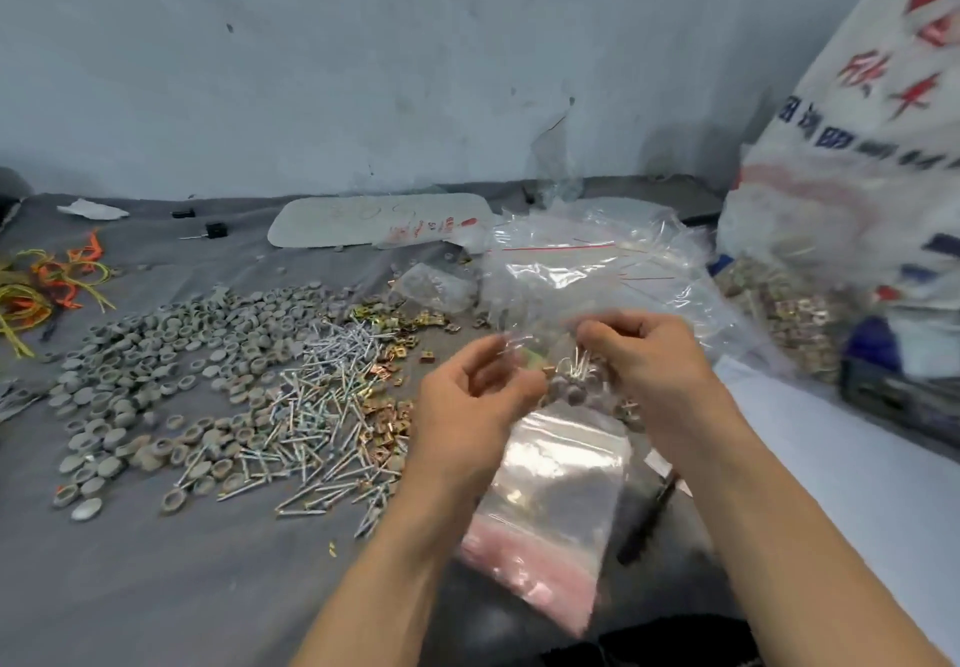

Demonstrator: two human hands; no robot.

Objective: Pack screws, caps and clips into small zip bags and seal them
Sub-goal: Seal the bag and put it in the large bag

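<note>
Centre-right over the grey cloth worktop [156, 588], both hands hold one small clear zip bag [569, 388] up off the surface. The load is in: grey round caps, a few silver screws and a brass clip show through the film near its bottom. On its side, the left hand [467, 401] pinches the bag's top edge with curled fingers. The right hand [644, 354] pinches the other side, fingers tight. Motion blur, so can't tell if the zip track is already mated.

Judgement: filling is done for this bag and sealing is the step in hand. Next move needs both lips lined up, then thumb and forefinger run along the strip end to end, no screw tip caught in the track.

Room:
- Below: stack of empty zip bags with pink strips [550, 510] lies right under the hands.
- Left: loose piles of grey plastic caps [156, 380], silver screws [322, 406] and brass clips [387, 409], near the left hand.
- Behind: big crumpled clear plastic bag [597, 261], just past the hands.
- Hard right: white printed woven sack [857, 146].

Bare cloth shows at near left, probably the easiest spot to set the sealed bag down.
</note>
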